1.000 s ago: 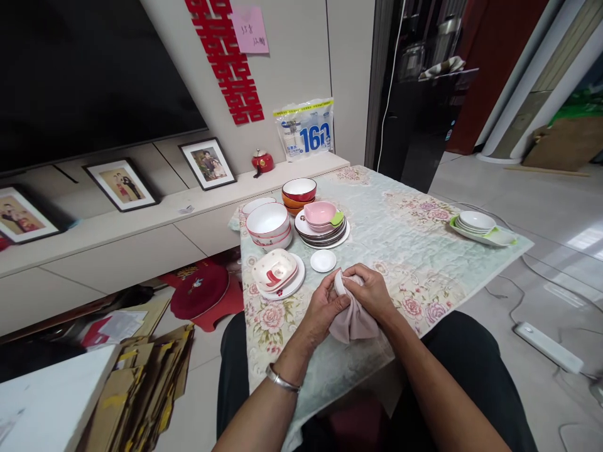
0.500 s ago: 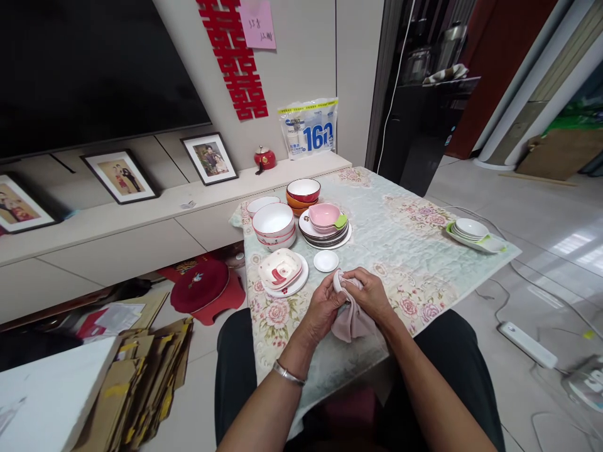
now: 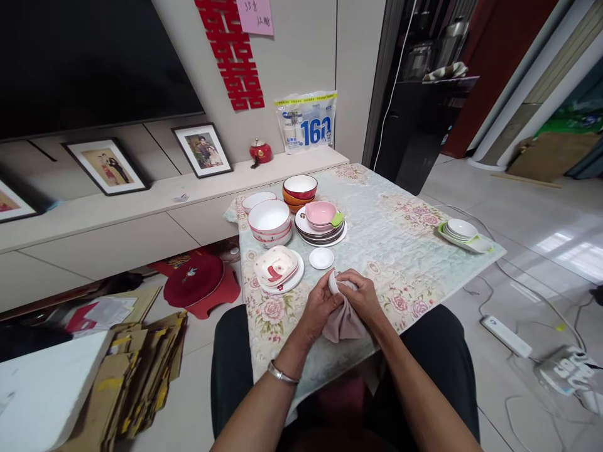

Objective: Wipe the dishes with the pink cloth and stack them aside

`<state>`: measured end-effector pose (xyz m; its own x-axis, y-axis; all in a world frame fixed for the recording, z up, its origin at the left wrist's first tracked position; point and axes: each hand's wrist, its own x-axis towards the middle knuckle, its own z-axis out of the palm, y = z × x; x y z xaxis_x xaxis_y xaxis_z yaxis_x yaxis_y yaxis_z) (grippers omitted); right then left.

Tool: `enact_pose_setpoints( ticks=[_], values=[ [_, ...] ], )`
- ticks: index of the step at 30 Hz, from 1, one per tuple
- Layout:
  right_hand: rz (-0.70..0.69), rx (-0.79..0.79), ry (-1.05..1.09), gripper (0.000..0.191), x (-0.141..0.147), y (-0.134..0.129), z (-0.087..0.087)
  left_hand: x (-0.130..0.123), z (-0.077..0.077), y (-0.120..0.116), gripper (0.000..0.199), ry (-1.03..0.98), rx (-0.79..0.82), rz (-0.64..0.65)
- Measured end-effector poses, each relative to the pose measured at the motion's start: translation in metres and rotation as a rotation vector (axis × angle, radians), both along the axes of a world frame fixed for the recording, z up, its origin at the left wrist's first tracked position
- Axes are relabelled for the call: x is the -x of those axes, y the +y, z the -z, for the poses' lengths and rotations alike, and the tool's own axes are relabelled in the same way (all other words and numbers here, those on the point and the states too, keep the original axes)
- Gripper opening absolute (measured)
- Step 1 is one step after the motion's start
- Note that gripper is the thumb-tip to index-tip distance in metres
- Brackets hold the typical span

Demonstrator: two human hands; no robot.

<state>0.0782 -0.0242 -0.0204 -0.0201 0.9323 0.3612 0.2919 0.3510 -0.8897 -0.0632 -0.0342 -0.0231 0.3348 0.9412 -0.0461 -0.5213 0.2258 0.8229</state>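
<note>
Over the near edge of the table, my left hand (image 3: 324, 304) grips a small white dish (image 3: 333, 284) by its side, mostly hidden by fingers and cloth. My right hand (image 3: 360, 296) is closed on a pale pink cloth (image 3: 345, 323), pressed against the dish. Just beyond my hands lies another small white dish (image 3: 321, 258). To its left a squarish patterned bowl (image 3: 276, 265) rests on a white plate (image 3: 296, 279). Farther back are stacked white bowls with red rims (image 3: 269, 216) and a pink bowl (image 3: 321, 213) on a stack of plates (image 3: 320, 238).
Orange and red bowls (image 3: 300, 188) stand at the back of the flowered tablecloth (image 3: 409, 251). Small white dishes (image 3: 461, 228) sit in a green-edged tray at the right corner. A red stool (image 3: 195, 282) and folded cardboard (image 3: 136, 370) are on the left; a power strip (image 3: 506, 336) lies on the right floor.
The view has shifted slightly, so the scene sits a little left and higher. Both hands stay together at the dish and cloth, with only a small shift of the fingers.
</note>
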Motion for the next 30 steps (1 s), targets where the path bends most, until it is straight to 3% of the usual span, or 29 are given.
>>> enact_pose_setpoints(
  ticks=[5, 8, 13, 20, 26, 30],
  values=[
    [-0.144, 0.058, -0.103, 0.01, -0.013, -0.005, -0.013, 0.002, -0.003, -0.001, 0.061, -0.112, 0.062, 0.061],
    [-0.038, 0.112, -0.219, 0.009, -0.013, -0.002, -0.019, 0.003, -0.002, -0.002, 0.064, -0.102, 0.093, 0.076],
    [0.167, 0.135, -0.158, 0.014, 0.006, -0.002, -0.017, 0.005, -0.003, -0.003, 0.067, -0.082, 0.079, 0.088],
    [-0.01, 0.094, -0.138, 0.015, 0.003, -0.008, -0.015, 0.006, -0.016, -0.004, 0.046, -0.113, 0.148, 0.083],
    [0.133, 0.096, -0.195, 0.013, 0.004, -0.007, -0.012, 0.006, -0.019, -0.005, 0.06, -0.105, 0.149, 0.119],
    [0.076, 0.092, -0.194, 0.014, 0.008, -0.01, -0.021, 0.008, -0.023, -0.006, 0.054, -0.088, 0.178, 0.109]
  ],
)
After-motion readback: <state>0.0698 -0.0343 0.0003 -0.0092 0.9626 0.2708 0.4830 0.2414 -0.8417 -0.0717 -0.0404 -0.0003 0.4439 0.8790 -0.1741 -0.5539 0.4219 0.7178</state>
